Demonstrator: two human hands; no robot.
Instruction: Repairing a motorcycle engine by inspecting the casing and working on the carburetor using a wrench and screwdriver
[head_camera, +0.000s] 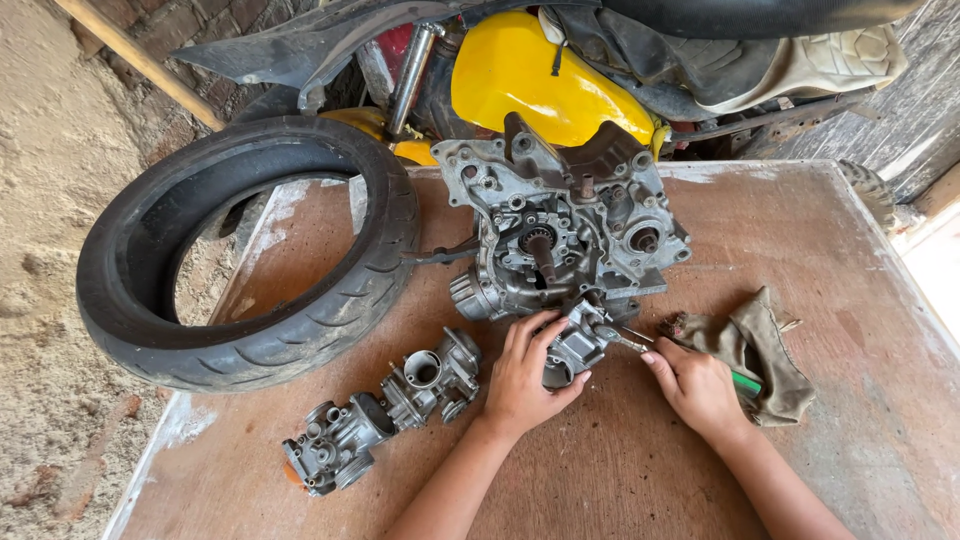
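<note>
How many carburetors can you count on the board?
3. One is in the left hand, at. Two lie at the lower left: one at, one at. Others may hide behind the engine case.

the right hand covers most of the green-handled screwdriver, so only its metal tip and a bit of handle show. the left hand hides the lower part of the small grey metal carburetor. the yellow motorcycle fuel tank and the black plastic fairing are cut off by the top edge.
</note>
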